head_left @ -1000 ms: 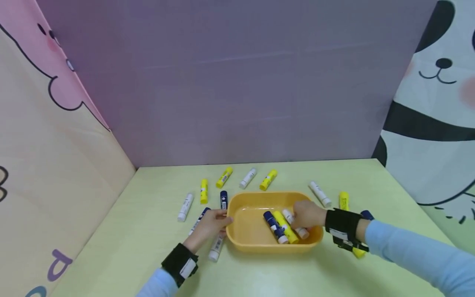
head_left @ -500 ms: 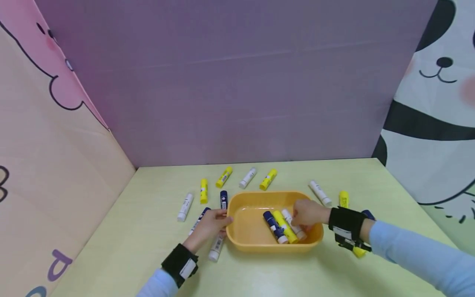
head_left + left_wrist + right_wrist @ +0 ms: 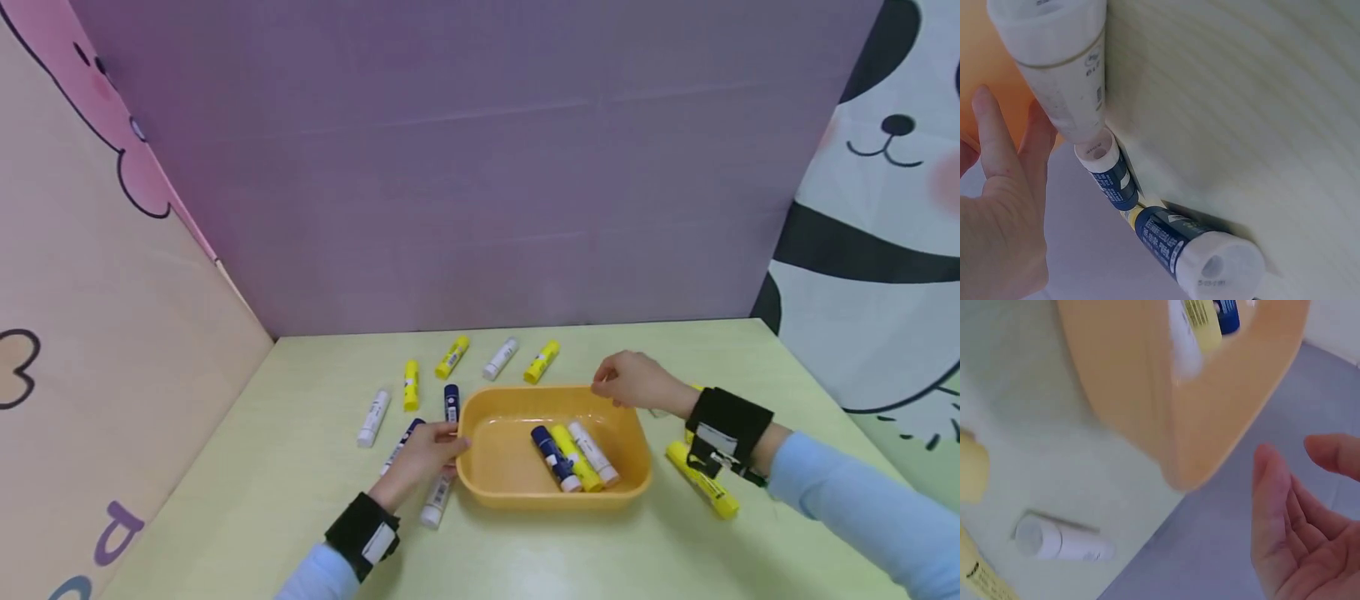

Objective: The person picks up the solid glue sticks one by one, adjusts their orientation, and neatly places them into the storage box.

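An orange-yellow plastic tray (image 3: 495,471) stands on the table. My left hand (image 3: 426,452) holds its left rim, thumb over the edge and fingers along the outer wall. Inside the tray's right half lie a navy glue stick (image 3: 553,457), a yellow glue stick (image 3: 576,458) and a white glue stick (image 3: 594,452), side by side. Over the tray's back right corner hovers my right hand (image 3: 641,383); in the right wrist view a gap shows between thumb and fingers, with nothing held. Another white glue stick (image 3: 1069,542) lies behind that corner, mostly hidden by the hand in the head view.
Several glue sticks lie around the tray: a white one (image 3: 437,500) and a navy one (image 3: 452,403) by its left side, yellow ones (image 3: 542,362) behind, and a yellow one (image 3: 702,482) to the right. A purple-grey panel (image 3: 480,167) rises at the table's back edge.
My right hand has let go of the white glue stick in the tray, then risen and moved back over the rear right corner. My left hand has stayed at the rim.
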A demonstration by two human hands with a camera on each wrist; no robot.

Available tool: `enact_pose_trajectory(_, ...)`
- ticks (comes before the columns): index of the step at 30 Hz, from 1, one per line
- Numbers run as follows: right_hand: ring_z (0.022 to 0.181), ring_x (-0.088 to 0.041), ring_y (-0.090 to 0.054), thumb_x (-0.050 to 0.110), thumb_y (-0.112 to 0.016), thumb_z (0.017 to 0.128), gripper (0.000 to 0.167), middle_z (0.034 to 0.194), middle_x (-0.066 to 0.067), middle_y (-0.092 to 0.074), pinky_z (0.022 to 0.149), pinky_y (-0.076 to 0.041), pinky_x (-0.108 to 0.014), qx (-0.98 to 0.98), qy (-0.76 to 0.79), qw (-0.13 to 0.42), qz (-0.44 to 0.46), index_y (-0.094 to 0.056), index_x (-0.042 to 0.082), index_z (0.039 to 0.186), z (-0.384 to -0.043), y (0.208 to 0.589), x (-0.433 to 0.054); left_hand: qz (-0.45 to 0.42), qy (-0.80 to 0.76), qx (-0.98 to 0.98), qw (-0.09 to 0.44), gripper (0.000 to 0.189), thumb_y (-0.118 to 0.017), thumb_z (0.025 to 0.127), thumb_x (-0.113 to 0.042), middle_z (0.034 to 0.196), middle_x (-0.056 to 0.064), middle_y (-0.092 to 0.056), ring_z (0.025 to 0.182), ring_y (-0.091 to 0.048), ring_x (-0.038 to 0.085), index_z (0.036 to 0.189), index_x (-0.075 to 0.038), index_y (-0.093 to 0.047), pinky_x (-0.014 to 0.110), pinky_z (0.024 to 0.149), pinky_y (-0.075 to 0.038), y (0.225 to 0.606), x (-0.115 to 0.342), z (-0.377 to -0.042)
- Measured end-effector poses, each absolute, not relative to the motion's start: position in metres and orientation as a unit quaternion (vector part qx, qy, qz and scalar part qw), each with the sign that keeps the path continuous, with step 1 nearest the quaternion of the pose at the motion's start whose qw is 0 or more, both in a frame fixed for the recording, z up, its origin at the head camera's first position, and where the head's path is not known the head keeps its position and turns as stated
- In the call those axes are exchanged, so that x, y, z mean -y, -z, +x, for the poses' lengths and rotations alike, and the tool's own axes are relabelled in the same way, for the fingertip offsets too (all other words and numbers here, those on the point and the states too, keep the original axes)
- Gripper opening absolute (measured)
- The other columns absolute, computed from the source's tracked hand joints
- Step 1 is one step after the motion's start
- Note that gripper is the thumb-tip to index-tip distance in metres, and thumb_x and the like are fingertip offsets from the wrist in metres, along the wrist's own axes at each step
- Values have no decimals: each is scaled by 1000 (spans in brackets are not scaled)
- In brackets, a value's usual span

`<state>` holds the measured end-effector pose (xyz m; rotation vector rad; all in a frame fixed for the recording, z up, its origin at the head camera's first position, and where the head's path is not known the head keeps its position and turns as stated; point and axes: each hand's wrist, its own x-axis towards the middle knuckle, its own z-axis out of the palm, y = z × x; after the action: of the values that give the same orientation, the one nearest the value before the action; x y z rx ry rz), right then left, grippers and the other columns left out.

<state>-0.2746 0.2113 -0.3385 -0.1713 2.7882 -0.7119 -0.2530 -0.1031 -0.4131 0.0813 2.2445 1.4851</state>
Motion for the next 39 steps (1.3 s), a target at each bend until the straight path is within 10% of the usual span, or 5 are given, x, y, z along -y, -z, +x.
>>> enact_pose_trajectory(15, 68, -17, -59, 26, -62, 84, 47, 95, -21, -62, 62, -53, -28, -971, 212, 110, 17, -53, -11, 112, -318, 345, -281, 35, -541, -812, 218, 46, -55, 91, -21, 112, 13, -62, 84, -64, 15, 131, -2, -46, 28, 72, -55, 412, 106, -255)
enact_pose_trajectory(27, 62, -16, -54, 29, -64, 81, 35, 79, -11, -59, 56, -49, -23, -967, 201, 150, 37, -60, -4, 93, -333, 371, -301, 35, -551, -805, 217, 48, -56, 91, -22, 110, 13, -62, 81, -64, 15, 133, -2, -44, 29, 72, -56, 416, 105, -254)
enact_pose_trajectory(34, 44, -9, -41, 28, -63, 81, 36, 48, 5, -35, 46, -37, -20, -974, 171, 148, 36, -43, 16, 53, -332, 393, -300, 43, -552, -804, 216, 46, -56, 90, -21, 109, 13, -63, 81, -64, 16, 131, -2, -46, 29, 71, -56, 417, 104, -253)
enact_pose_trajectory(39, 46, -9, -44, 25, -64, 81, 29, 52, 3, -42, 44, -37, -18, -975, 167, 141, 26, -52, 9, 61, -330, 406, -293, 40, -551, -805, 217, 46, -56, 90, -21, 107, 12, -63, 80, -64, 15, 131, -1, -46, 29, 71, -56, 418, 105, -251)
